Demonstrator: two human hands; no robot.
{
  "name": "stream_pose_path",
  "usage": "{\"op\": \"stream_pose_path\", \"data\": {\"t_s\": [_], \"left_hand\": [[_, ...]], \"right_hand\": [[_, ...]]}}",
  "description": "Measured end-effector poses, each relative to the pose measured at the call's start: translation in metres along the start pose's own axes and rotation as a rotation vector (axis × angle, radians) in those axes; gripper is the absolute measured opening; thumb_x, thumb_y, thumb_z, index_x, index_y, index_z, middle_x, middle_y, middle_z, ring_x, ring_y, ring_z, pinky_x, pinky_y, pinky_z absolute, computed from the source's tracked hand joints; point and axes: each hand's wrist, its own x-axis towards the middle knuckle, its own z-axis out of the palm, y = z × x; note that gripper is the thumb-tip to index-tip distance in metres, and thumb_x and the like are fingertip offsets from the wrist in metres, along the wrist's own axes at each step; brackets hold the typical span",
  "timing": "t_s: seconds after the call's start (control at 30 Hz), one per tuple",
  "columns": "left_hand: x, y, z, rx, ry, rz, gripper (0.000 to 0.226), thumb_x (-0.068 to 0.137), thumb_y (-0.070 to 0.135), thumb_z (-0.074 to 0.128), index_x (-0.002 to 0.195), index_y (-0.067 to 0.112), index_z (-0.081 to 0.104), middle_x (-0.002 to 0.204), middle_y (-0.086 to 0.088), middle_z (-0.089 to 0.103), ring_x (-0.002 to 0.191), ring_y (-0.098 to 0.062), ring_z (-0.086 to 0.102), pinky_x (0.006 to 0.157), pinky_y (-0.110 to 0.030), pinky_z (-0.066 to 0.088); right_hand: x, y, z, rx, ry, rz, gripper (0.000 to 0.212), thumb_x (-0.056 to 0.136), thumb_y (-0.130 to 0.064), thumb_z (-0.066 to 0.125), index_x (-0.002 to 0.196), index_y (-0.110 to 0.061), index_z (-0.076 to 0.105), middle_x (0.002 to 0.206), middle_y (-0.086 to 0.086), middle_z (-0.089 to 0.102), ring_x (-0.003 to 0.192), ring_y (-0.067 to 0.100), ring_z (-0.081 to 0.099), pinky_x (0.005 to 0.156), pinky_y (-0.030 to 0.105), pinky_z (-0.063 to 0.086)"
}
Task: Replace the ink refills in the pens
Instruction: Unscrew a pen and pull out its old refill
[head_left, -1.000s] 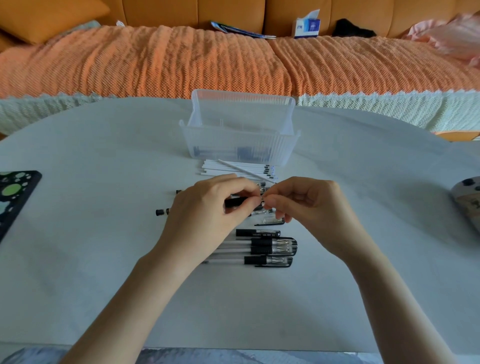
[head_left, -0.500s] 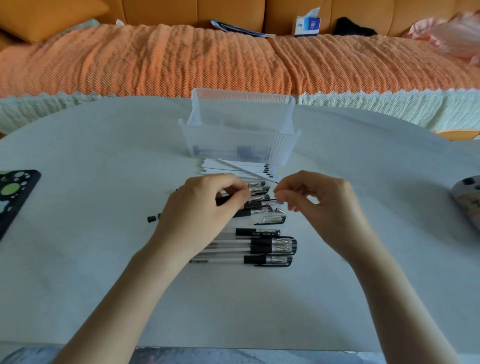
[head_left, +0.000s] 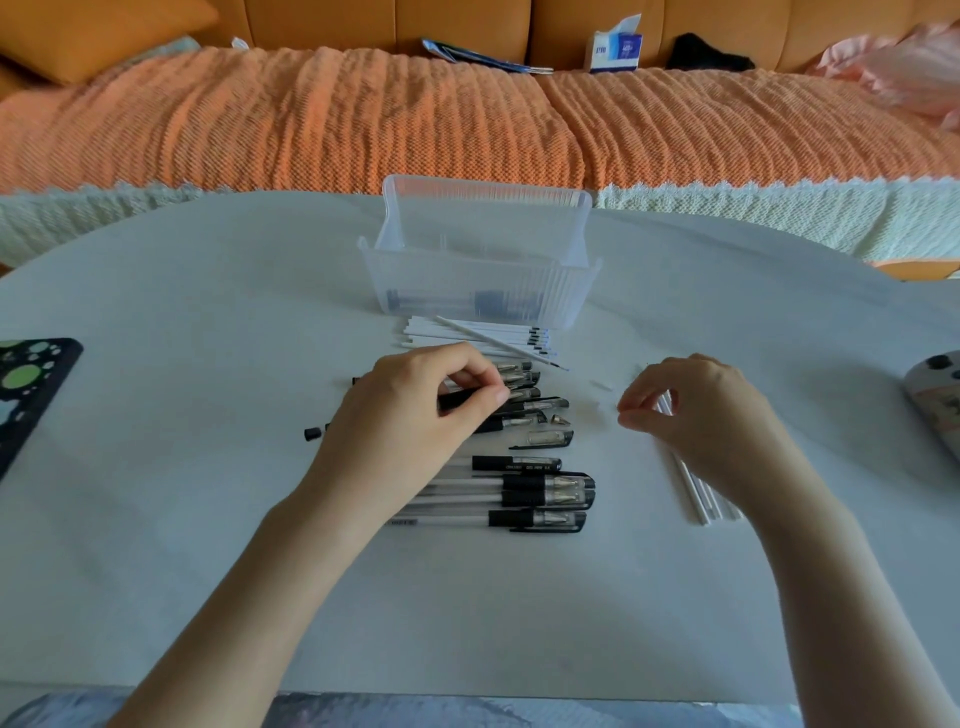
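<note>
One slim black pen pinched in the left grip

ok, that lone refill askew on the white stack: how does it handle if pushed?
Thin round tube, the lone refill lies across the stack, so it probably rolls off. Looks light; may flex if lifted by one end.

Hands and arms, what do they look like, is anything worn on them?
The left hand and right hand are bare: no gloves, rings or watch visible. The left forearm and right forearm show no sleeves down to the frame's lower edge.
</note>
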Motion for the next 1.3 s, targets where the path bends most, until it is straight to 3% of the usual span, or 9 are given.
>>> {"op": "stream_pose_path", "data": {"t_s": [0.3,0.37,0.43,0.6,0.83,0.97,1.13,1.23,1.3], "left_hand": [[0.0,0.001,0.001,-0.002,-0.037,-0.021,0.01,0.081,0.042,0.061,0.08,0.033,0.065,0.079,0.022,0.064,0.082,0.006,0.057,0.072,-0.021,0.047],[-0.001,0.002,0.0,-0.01,-0.046,-0.027,0.01,0.08,0.042,0.061,0.08,0.033,0.065,0.08,0.022,0.064,0.083,0.006,0.057,0.072,-0.021,0.048],[0.0,0.003,0.0,-0.021,-0.048,-0.029,0.009,0.079,0.042,0.062,0.08,0.033,0.065,0.08,0.022,0.064,0.084,0.007,0.056,0.072,-0.016,0.046],[-0.001,0.003,0.001,-0.034,-0.05,-0.012,0.003,0.083,0.03,0.066,0.085,0.031,0.068,0.082,0.021,0.065,0.084,0.009,0.056,0.069,-0.003,0.038],[-0.001,0.002,0.0,-0.042,-0.063,0.026,0.011,0.084,0.021,0.065,0.091,0.029,0.069,0.085,0.024,0.064,0.086,0.011,0.056,0.072,0.001,0.035],[0.0,0.002,-0.001,-0.06,-0.068,0.022,0.011,0.083,0.023,0.067,0.092,0.029,0.069,0.086,0.02,0.066,0.087,0.008,0.058,0.072,0.001,0.035],[0.0,0.004,-0.002,-0.066,-0.066,0.026,0.009,0.08,0.021,0.071,0.087,0.026,0.069,0.079,0.022,0.065,0.084,0.01,0.057,0.069,0.002,0.034],[0.001,0.005,-0.002,-0.057,-0.059,0.034,0.009,0.079,0.022,0.072,0.086,0.026,0.069,0.079,0.022,0.065,0.084,0.011,0.057,0.069,0.001,0.034],[0.001,0.006,-0.001,-0.052,-0.055,0.041,0.009,0.079,0.023,0.072,0.086,0.026,0.069,0.078,0.022,0.065,0.083,0.011,0.057,0.069,0.001,0.034]], "right_hand": [[0.003,0.002,0.006,0.072,0.081,-0.083,0.012,0.076,-0.019,0.074,0.073,-0.029,0.067,0.066,-0.016,0.052,0.072,0.006,0.041,0.063,0.028,0.032],[0.002,-0.005,0.01,0.159,0.103,-0.151,0.012,0.075,-0.018,0.074,0.074,-0.029,0.068,0.068,-0.018,0.054,0.071,0.004,0.043,0.063,0.021,0.033],[0.002,-0.013,0.018,0.178,0.083,-0.198,0.011,0.076,-0.019,0.073,0.076,-0.029,0.07,0.07,-0.019,0.056,0.072,0.001,0.044,0.063,0.012,0.032],[0.005,-0.016,0.031,0.129,0.051,-0.221,0.005,0.078,-0.024,0.072,0.08,-0.029,0.07,0.07,-0.02,0.052,0.074,-0.006,0.042,0.06,0.011,0.029],[0.006,-0.016,0.034,0.092,0.026,-0.255,0.004,0.078,-0.025,0.073,0.077,-0.028,0.071,0.074,-0.016,0.056,0.073,-0.003,0.042,0.064,0.008,0.029],[0.004,-0.017,0.032,0.079,0.028,-0.278,0.002,0.08,-0.027,0.071,0.079,-0.027,0.068,0.072,-0.018,0.055,0.073,-0.003,0.044,0.063,0.016,0.033],[-0.002,-0.023,0.015,0.399,0.064,-0.225,0.006,0.078,-0.027,0.071,0.074,-0.03,0.068,0.069,-0.014,0.063,0.061,0.005,0.05,0.058,0.015,0.036],[-0.005,-0.028,0.014,0.473,0.038,-0.222,0.005,0.076,-0.031,0.072,0.073,-0.032,0.068,0.073,-0.01,0.066,0.064,0.02,0.051,0.065,0.031,0.045],[-0.005,-0.029,0.014,0.485,0.032,-0.222,0.004,0.076,-0.031,0.072,0.073,-0.032,0.068,0.073,-0.01,0.066,0.067,0.023,0.053,0.067,0.034,0.046]]}}
